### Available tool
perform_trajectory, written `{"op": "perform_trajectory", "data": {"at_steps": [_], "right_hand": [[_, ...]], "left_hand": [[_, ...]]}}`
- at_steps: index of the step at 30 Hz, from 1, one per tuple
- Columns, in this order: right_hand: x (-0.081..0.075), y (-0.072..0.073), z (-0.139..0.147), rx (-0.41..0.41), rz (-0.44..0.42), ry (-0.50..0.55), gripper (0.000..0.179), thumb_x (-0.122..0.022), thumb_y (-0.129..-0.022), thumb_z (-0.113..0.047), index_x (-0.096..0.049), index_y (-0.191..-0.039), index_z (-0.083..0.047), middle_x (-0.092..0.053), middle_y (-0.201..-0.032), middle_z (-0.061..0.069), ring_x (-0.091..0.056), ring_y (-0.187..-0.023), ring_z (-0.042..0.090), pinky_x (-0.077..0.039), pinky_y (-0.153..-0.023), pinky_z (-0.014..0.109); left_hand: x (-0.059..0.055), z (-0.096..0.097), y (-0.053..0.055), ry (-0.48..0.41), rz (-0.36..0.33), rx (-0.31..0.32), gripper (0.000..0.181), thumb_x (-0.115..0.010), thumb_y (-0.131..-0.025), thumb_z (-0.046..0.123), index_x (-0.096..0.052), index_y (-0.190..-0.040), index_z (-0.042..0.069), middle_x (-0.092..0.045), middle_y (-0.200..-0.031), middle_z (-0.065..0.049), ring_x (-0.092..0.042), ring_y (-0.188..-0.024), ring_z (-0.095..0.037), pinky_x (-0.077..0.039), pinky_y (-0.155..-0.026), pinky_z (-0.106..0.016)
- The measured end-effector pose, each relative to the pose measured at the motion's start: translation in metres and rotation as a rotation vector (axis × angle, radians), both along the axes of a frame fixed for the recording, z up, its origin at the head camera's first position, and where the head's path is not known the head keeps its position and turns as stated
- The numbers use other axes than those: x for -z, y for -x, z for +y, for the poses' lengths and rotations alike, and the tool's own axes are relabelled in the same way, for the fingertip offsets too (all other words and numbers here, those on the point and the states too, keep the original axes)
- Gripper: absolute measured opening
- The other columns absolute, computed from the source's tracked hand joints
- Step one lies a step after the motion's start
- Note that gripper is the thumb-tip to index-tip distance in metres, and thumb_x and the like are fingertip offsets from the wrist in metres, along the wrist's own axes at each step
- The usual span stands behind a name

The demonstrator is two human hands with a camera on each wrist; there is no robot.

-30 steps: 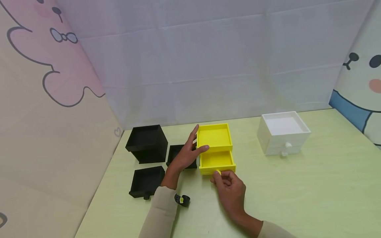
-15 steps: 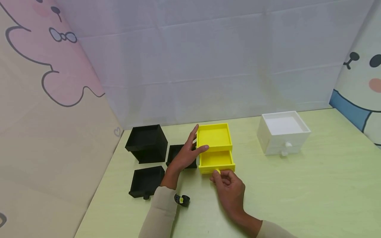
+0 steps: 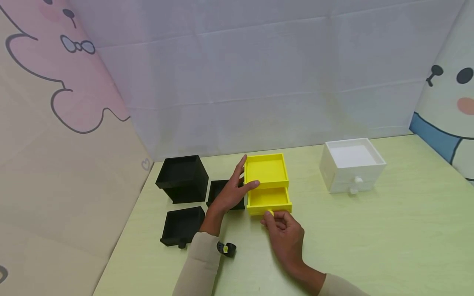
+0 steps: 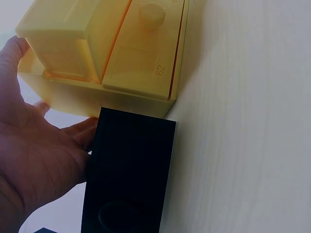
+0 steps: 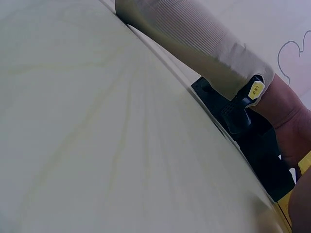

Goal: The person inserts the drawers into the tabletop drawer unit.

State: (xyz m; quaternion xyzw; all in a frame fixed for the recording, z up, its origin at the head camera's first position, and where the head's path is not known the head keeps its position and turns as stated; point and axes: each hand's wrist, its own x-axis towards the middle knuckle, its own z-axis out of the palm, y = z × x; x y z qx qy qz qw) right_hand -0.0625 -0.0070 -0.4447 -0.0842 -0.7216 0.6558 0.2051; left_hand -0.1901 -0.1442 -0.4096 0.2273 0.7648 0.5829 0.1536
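A small yellow drawer cabinet (image 3: 266,169) stands mid-table with its upper drawer (image 3: 269,197) partly pulled out and bare inside. In the left wrist view the lower drawer (image 4: 141,53) sits closed, its round knob showing. My right hand (image 3: 286,238) pinches the upper drawer's knob (image 3: 271,213) between thumb and fingers; only a sliver of that hand shows in the right wrist view. My left hand (image 3: 232,193) rests against the cabinet's left side with extended fingers, its thumb lying over the top front edge. Beneath that hand lies a loose black drawer (image 4: 129,165), touching or nearly touching the cabinet.
A black cabinet (image 3: 183,179) stands at the back left, with another loose black drawer (image 3: 182,226) in front of it. Toward the back right is a white drawer cabinet (image 3: 353,166), its drawers closed. Cloth walls border the table (image 3: 370,238) at the back and left.
The yellow upper drawer has slid slightly inward, toward the cabinet, with my right hand following on its knob. My left hand has stayed in place.
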Motion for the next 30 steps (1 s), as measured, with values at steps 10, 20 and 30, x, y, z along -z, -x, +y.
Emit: {"op": "perform_trajectory", "data": {"at_steps": [10,20,30], "right_hand": [[0.034,0.013,0.005,-0.021,0.036,-0.025,0.023,-0.064,-0.089,-0.030,-0.063,-0.089,-0.007,-0.070,-0.075,0.001,-0.069,-0.068,0.019,-0.053,-0.061,0.021],[0.038,0.016,0.003,-0.029,0.045,-0.037,0.026,-0.063,-0.089,-0.034,-0.062,-0.092,-0.009,-0.070,-0.075,-0.003,-0.069,-0.068,0.019,-0.053,-0.060,0.024],[0.038,0.021,0.004,-0.021,0.037,-0.094,0.025,-0.059,-0.092,-0.035,-0.059,-0.095,-0.011,-0.069,-0.078,-0.005,-0.068,-0.069,0.014,-0.052,-0.061,0.023]], "left_hand": [[-0.001,0.001,0.000,-0.019,-0.003,-0.001,0.079,-0.057,-0.094,0.026,-0.003,-0.150,0.033,-0.017,-0.152,-0.013,-0.029,-0.134,-0.033,-0.039,-0.100,-0.045],[0.000,0.001,0.000,-0.006,-0.004,-0.012,0.078,-0.058,-0.094,0.028,-0.004,-0.149,0.038,-0.018,-0.151,-0.013,-0.030,-0.134,-0.033,-0.038,-0.101,-0.046],[0.001,0.001,0.000,0.006,-0.008,-0.021,0.079,-0.058,-0.093,0.029,-0.003,-0.149,0.038,-0.018,-0.151,-0.012,-0.029,-0.134,-0.034,-0.037,-0.101,-0.047]]}}
